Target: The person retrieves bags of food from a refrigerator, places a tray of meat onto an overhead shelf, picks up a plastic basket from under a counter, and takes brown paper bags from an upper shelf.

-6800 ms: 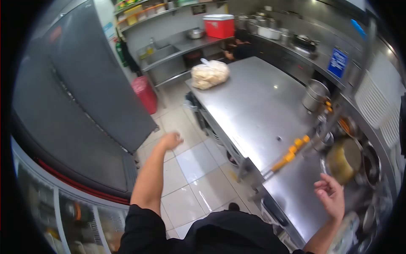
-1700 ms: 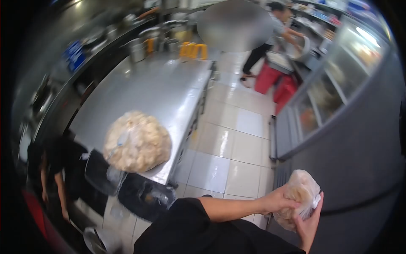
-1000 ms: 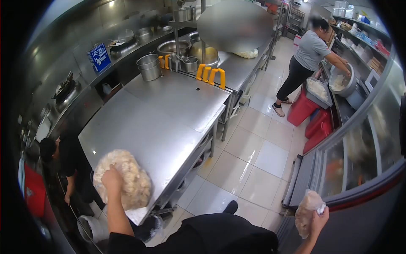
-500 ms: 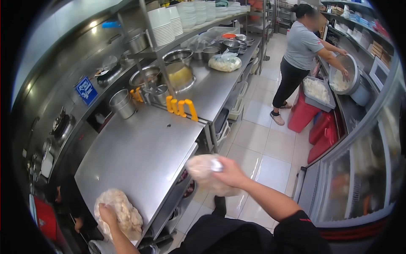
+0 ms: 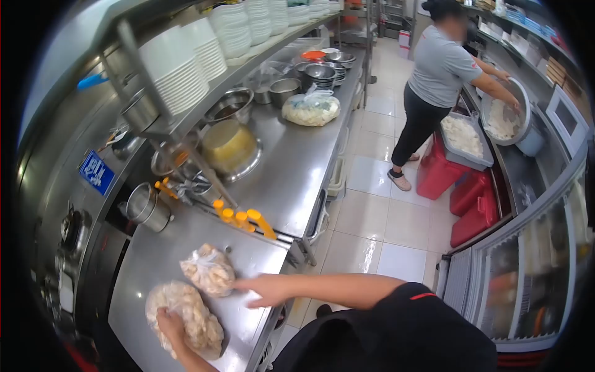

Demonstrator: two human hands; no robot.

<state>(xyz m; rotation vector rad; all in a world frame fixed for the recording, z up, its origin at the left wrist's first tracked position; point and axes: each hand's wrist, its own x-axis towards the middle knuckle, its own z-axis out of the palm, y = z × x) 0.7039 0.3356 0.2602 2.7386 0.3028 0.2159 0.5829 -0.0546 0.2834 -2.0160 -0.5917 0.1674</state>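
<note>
A large clear bag of pale, chunky pieces [image 5: 195, 322] rests on the near part of the steel table [image 5: 145, 260]. My left hand [image 5: 170, 325] lies on top of this bag; its fingertips are pressed into the plastic. Just beyond it stands a smaller bag of similar pieces [image 5: 209, 271] on the same table. My right hand [image 5: 263, 290] is at the right side of the smaller bag, fingers stretched toward it and apart, holding nothing.
Orange handles [image 5: 245, 222] stick up at the table's far edge. Beyond are metal pots [image 5: 149, 208], bowls and another bag [image 5: 311, 108]. A co-worker [image 5: 437, 68] tilts a tub [image 5: 507, 111] at the right, near red bins [image 5: 440, 164] and a glass-door fridge [image 5: 527, 273].
My right hand has carried the smaller bag from the fridge side over to the table and let it go beside the large bag. My left hand has stayed on the large bag.
</note>
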